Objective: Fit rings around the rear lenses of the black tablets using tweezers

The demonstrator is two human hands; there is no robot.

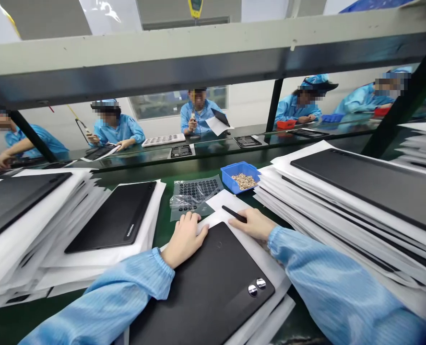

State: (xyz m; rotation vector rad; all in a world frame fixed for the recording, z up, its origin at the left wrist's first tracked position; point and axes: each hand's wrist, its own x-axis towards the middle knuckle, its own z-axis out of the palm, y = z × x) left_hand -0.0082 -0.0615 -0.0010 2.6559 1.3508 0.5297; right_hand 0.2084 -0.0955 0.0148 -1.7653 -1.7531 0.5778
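A flat black tablet (pixel 206 282) with two round silver knobs (pixel 256 286) lies on white foam sheets in front of me. My left hand (pixel 183 238) rests on its far left corner, fingers curled together and pressed on the edge. My right hand (pixel 254 223) sits at the far right corner, closed on a thin black tool (pixel 233 213) that points away to the left. Beyond my hands lies a clear sheet of small black round pads (pixel 195 191) and a blue tray of small beige rings (pixel 241 177).
Stacks of black tablets between white foam sheets stand left (pixel 26 215), centre-left (pixel 114 218) and right (pixel 364 191). A green belt (pixel 4 321) runs below. Several people in blue coats work across a far bench (pixel 198 148). A grey shelf beam (pixel 213 57) crosses overhead.
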